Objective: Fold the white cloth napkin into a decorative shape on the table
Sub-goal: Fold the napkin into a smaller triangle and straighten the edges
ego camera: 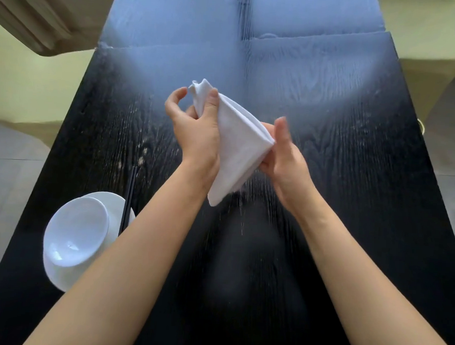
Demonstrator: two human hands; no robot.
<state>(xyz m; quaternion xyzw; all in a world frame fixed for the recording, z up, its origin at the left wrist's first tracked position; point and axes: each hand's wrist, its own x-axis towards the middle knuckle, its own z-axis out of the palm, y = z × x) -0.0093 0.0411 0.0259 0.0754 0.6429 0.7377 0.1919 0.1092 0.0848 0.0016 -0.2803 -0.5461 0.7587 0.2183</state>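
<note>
Readable text: none on any surface in view.
Labels or brands: none can be made out.
Numbers or signs: none can be made out.

white napkin [235, 146], black wood-grain table [352, 179], white bowl [75, 233]
</note>
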